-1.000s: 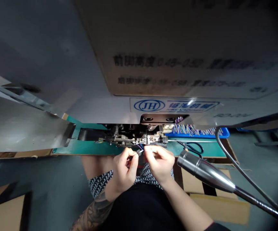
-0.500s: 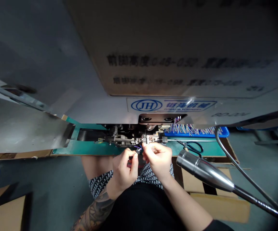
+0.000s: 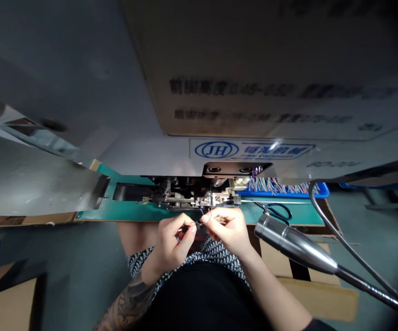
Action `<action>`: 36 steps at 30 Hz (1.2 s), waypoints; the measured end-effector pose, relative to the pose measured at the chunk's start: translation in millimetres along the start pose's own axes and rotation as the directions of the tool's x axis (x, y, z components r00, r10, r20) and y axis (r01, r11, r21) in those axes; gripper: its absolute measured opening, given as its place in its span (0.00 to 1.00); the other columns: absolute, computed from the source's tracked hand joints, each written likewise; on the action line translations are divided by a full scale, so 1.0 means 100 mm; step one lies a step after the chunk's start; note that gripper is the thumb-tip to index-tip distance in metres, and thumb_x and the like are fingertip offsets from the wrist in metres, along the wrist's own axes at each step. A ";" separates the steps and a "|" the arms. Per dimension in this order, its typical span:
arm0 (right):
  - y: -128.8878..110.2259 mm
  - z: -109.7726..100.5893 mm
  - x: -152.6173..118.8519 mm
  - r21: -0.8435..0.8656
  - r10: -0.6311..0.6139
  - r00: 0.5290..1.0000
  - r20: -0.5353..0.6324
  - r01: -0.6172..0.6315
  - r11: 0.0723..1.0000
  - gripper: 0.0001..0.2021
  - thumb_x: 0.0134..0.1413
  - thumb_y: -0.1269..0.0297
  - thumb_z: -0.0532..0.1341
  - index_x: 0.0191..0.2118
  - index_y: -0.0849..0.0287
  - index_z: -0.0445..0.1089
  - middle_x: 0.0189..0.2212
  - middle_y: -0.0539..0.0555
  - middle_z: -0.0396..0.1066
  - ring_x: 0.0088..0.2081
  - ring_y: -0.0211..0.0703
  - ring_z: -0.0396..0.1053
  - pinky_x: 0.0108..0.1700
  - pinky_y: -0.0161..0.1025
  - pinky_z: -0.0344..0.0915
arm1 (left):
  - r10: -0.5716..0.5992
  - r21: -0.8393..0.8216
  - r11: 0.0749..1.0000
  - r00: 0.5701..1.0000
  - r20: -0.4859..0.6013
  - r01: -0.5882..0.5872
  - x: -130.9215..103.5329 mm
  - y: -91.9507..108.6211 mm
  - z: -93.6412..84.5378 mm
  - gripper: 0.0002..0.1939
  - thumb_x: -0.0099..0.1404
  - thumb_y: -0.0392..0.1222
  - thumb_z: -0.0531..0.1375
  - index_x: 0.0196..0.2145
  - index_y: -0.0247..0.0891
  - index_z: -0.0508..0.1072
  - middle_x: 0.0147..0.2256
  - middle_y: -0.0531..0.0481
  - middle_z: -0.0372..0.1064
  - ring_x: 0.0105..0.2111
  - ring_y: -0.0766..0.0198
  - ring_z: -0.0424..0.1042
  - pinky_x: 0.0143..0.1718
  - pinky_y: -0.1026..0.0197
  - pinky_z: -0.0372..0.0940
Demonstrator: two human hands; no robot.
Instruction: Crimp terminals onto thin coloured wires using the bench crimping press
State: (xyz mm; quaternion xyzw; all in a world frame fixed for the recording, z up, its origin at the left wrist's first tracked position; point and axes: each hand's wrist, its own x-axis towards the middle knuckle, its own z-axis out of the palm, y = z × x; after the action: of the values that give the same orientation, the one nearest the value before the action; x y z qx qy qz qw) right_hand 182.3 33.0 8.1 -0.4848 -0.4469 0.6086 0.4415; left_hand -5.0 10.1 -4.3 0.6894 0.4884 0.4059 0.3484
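Note:
My left hand (image 3: 175,241) is closed in a pinch on a thin dark wire just in front of the machine's metal mechanism (image 3: 212,199). Close beside it, my right hand (image 3: 229,231) pinches thin wires (image 3: 202,212), some of them blue or purple, near the middle of the mechanism. Pale wire ends show between the fingers of my right hand. The fingertips of both hands are a small gap apart. How the wires run inside my fingers is hidden.
The grey machine housing (image 3: 143,151) hangs over the bench. On the green bench top (image 3: 305,212) lie dark-handled scissors (image 3: 281,211), near a blue tray (image 3: 324,189) of coloured wires. A metal lamp (image 3: 293,243) on a flexible neck stands right of my right hand. Cardboard (image 3: 319,296) lies below.
My right hand has drawn slightly back from the mechanism, and the wires at its fingertips show more. My left hand has shifted slightly left. The view has moved a little.

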 end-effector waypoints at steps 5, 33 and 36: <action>-0.02 0.10 -0.02 -0.013 -0.005 0.982 -0.187 0.003 1.000 0.19 0.61 0.52 0.73 0.24 0.59 0.77 0.16 0.49 0.71 0.16 0.35 0.64 0.20 0.33 0.61 | 0.054 0.076 0.996 0.995 -0.088 -0.048 0.06 0.04 0.06 0.07 0.72 0.34 0.61 0.33 0.38 0.72 0.28 0.53 0.73 0.25 0.68 0.71 0.29 0.66 0.63; 0.08 -0.06 -0.05 -0.248 -0.163 0.980 0.111 0.186 0.951 0.08 0.58 0.60 0.74 0.32 0.58 0.82 0.21 0.49 0.75 0.19 0.36 0.64 0.22 0.33 0.63 | 0.047 0.096 0.994 0.999 0.026 -0.049 0.10 0.06 -0.09 0.11 0.67 0.34 0.60 0.26 0.39 0.69 0.19 0.57 0.60 0.20 0.69 0.61 0.24 0.62 0.53; 0.07 -0.10 -0.08 -0.317 -0.216 0.970 0.109 0.240 0.917 0.08 0.61 0.61 0.72 0.32 0.57 0.82 0.22 0.49 0.76 0.21 0.38 0.68 0.26 0.34 0.67 | -0.003 0.028 1.000 0.999 0.037 0.002 0.09 0.07 -0.10 0.06 0.68 0.36 0.61 0.32 0.38 0.76 0.24 0.54 0.69 0.22 0.67 0.65 0.25 0.63 0.58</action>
State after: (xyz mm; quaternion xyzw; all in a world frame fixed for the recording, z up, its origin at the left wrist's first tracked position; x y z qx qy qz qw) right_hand 192.0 24.8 1.1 -0.4739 -0.6109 0.4871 0.4061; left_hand -9.7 17.1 8.5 0.7011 0.4883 0.3859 0.3480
